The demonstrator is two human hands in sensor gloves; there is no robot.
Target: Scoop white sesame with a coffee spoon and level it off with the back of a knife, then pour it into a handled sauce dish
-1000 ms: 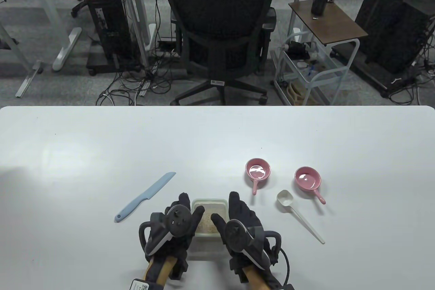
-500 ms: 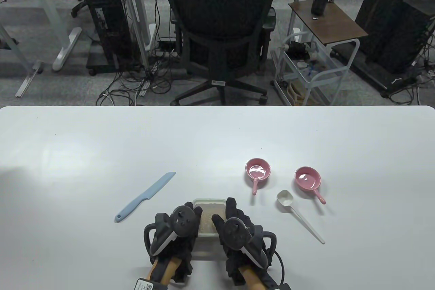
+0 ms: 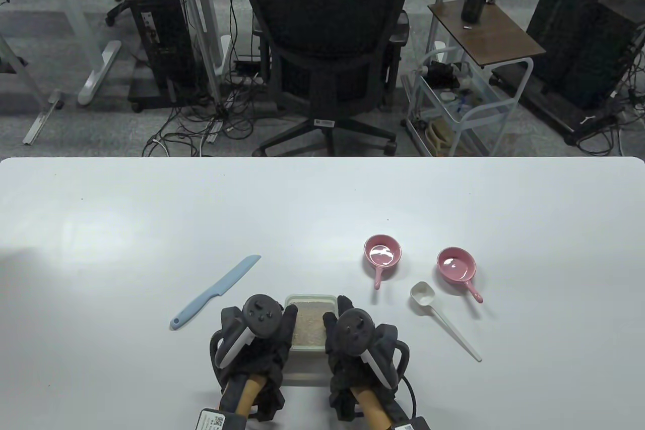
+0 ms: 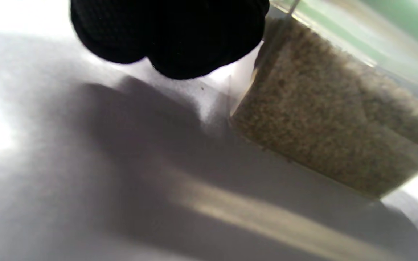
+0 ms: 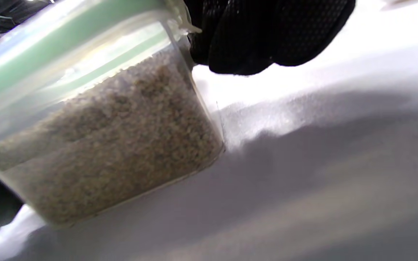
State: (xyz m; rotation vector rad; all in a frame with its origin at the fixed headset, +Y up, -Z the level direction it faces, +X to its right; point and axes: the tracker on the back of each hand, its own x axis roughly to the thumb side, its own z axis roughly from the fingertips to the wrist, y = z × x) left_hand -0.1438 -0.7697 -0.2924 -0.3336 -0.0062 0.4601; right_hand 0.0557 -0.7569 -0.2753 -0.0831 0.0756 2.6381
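A clear square container (image 3: pixel 310 325) of white sesame with a pale green rim stands near the table's front edge. My left hand (image 3: pixel 282 316) curls against its left side and my right hand (image 3: pixel 336 314) against its right side. In the wrist views the left fingers (image 4: pixel 169 36) bunch at the container's (image 4: pixel 321 119) upper corner, and the right fingers (image 5: pixel 267 32) press by a clip on its (image 5: pixel 103 145) rim. The white coffee spoon (image 3: pixel 443 320) lies to the right. The pale blue knife (image 3: pixel 214 293) lies to the left. Two pink handled sauce dishes (image 3: pixel 383 253) (image 3: pixel 456 264) sit behind the spoon.
The white table (image 3: pixel 151 208) stretches wide behind and to both sides of the objects. Beyond its far edge a person sits in a black office chair (image 3: pixel 327 47), with desks, cables and a small cart around.
Both hands have drawn back toward the front edge, and their fingers have gone from stretched along the container's sides to curled against it. The container and other objects stayed put.
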